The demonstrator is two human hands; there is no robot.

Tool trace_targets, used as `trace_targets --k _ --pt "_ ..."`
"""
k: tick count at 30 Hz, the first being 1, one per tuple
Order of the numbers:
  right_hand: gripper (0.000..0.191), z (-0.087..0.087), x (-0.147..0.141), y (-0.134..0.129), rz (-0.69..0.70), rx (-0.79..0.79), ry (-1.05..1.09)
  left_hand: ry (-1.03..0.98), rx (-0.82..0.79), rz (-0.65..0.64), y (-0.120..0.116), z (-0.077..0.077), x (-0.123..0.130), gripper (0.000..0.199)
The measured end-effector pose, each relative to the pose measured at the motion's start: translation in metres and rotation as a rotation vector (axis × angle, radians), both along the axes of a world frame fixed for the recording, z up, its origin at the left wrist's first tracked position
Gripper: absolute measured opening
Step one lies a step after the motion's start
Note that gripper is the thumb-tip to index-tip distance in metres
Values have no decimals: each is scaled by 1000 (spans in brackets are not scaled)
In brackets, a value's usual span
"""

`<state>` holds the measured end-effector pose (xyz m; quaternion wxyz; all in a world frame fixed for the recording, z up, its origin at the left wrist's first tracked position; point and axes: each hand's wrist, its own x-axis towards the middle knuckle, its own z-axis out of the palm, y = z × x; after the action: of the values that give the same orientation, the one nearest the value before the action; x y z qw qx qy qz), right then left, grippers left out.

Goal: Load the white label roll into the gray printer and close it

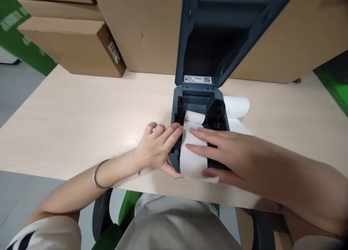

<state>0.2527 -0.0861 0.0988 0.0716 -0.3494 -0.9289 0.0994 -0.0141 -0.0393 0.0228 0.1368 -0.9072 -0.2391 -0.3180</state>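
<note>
A dark blue-grey printer-like device (pixel 199 94) stands on the table with its lid (pixel 231 11) raised. Inside it, between black holders, a strip of white paper (pixel 193 154) runs from a small roll (pixel 194 117) out over the front edge. My left hand (pixel 160 146) rests at the device's left side, fingertips at the strip's left edge, thumb low near its front end, fingers apart. Over the strip's right side lies my right hand (pixel 225 154), fingers spread on the paper, thumb near its front end. Neither hand is closed around anything.
Another white roll (pixel 237 107) lies right of the device with loose paper (pixel 239 126) beside it. Large cardboard (pixel 146 32) stands behind the device, and stacked brown boxes (pixel 70 49) are at the back left. The pale table's (pixel 67 126) front edge runs close to my body.
</note>
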Motion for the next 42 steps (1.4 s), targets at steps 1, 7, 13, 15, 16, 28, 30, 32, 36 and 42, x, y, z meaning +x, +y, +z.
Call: trace_targets --k 1,7,13,15,16,28,30,32,36,42 --pt "43 0 -2 -7 -9 29 2 10 5 3 0 0 -1 105" --pt "73 13 -13 -31 45 126 -63 2 -6 -18 1 -1 -2 105" --pt "48 6 -27 -40 -10 280 -137 19 -60 -6 1 -5 -5 102" --pt "53 0 -26 -45 -6 234 -139 27 -60 -4 1 -4 -6 103" --pt "57 -2 -24 -48 19 204 -129 26 -60 -7 1 -4 -6 105" --pt "72 -11 0 -56 58 49 -118 27 -120 -68 4 -3 -5 115" --pt "72 -7 0 -61 100 69 -140 19 -141 -101 5 -2 -5 111" --pt "71 -3 -2 -65 143 112 -171 28 -159 -128 5 -1 -5 108" --pt "59 2 -7 -70 130 212 -163 96 -154 -127 6 -1 -6 103" --pt "53 8 -12 -63 90 289 -195 93 -127 -127 6 -3 -8 102"
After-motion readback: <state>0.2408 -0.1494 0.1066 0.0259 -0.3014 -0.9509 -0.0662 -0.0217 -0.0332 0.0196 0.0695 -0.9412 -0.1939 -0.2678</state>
